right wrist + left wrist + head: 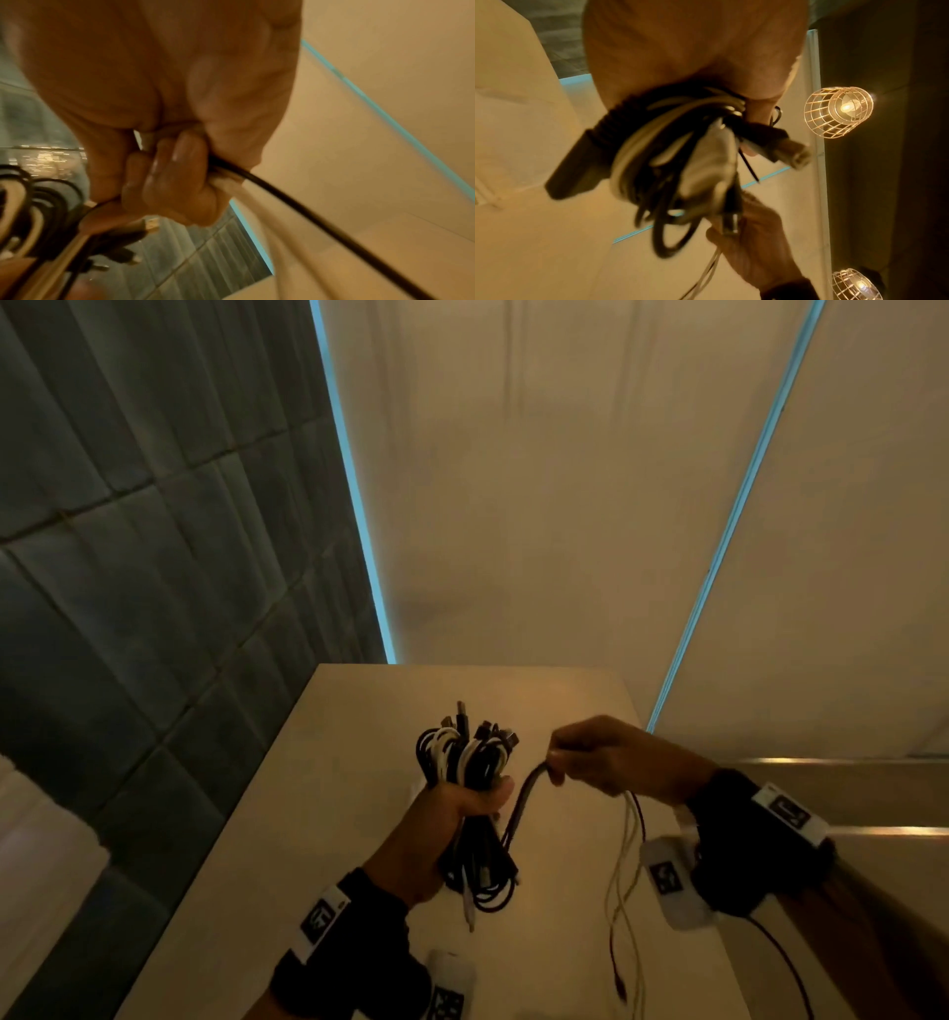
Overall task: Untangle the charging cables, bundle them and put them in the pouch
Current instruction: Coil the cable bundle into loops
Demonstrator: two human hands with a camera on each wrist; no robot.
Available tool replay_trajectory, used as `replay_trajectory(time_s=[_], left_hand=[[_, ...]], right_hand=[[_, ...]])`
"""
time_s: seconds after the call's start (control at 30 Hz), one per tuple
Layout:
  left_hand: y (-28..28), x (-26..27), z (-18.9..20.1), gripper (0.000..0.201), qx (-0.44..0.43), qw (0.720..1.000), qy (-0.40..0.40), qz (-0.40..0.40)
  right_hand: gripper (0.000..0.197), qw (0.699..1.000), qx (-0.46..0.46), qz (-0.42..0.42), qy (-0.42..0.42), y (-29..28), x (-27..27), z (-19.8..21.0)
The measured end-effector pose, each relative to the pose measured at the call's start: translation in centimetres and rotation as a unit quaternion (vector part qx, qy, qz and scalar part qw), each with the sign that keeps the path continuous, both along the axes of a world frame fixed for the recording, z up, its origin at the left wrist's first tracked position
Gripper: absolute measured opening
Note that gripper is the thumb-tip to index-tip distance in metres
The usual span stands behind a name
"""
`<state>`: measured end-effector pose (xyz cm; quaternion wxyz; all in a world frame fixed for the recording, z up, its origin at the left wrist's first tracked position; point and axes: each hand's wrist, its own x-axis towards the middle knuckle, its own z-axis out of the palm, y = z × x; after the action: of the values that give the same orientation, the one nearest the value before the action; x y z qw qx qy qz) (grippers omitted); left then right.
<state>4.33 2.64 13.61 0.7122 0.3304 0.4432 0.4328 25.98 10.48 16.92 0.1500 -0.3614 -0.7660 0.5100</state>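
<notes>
A bundle of black and white charging cables (pixel 464 762) stands upright in my left hand (pixel 462 806), which grips it round the middle above the table; its plugs stick out at the top and loops hang below. In the left wrist view the bundle (pixel 680 162) fills the centre under my palm. My right hand (pixel 580 755) pinches loose cable strands (pixel 524 801) running from the bundle, a black one and pale ones. These strands (pixel 624 875) trail down past my right wrist. In the right wrist view my fingers (pixel 177 172) curl round the black and white strands (pixel 270 188). No pouch is in view.
The beige table (pixel 334 788) lies under both hands, its left edge by a grey tiled wall (pixel 128 557). Beige wall panels with blue light strips (pixel 354 505) rise behind. Caged lamps (pixel 839 111) show in the left wrist view.
</notes>
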Motion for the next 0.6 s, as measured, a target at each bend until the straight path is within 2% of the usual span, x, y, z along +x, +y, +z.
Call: replay_trajectory(time_s=[0.03, 0.07, 0.17, 0.3, 0.4, 0.5, 0.6], left_hand=[[-0.2, 0.4, 0.3, 0.066, 0.008, 1.000, -0.006, -0.002], [-0.3, 0.7, 0.5, 0.062, 0.023, 1.000, -0.010, -0.005], [-0.4, 1.2, 0.3, 0.036, 0.065, 0.998, -0.005, 0.012], [-0.3, 0.8, -0.2, 0.038, 0.058, 0.997, -0.048, -0.001], [-0.4, 0.2, 0.0, 0.035, 0.034, 0.996, -0.063, -0.047], [-0.4, -0.3, 0.1, 0.024, 0.017, 0.995, -0.080, -0.049], [-0.1, -0.5, 0.1, 0.019, 0.006, 0.992, -0.128, -0.009]], right_hand=[[0.026, 0.999, 0.048, 0.009, -0.021, 0.1, -0.7, 0.9], [0.024, 0.994, 0.100, 0.018, -0.044, 0.2, -1.4, 1.7], [0.017, 0.964, 0.242, 0.038, -0.101, 0.5, -2.6, 3.2], [0.010, 0.926, 0.346, 0.036, -0.143, 0.7, -3.1, 3.9], [0.018, 0.926, 0.348, 0.006, -0.144, 0.6, -3.3, 3.9], [0.018, 0.942, 0.327, 0.013, -0.078, 0.4, -2.9, 3.0], [0.020, 0.978, 0.205, -0.024, -0.003, 0.0, -2.0, 1.9]])
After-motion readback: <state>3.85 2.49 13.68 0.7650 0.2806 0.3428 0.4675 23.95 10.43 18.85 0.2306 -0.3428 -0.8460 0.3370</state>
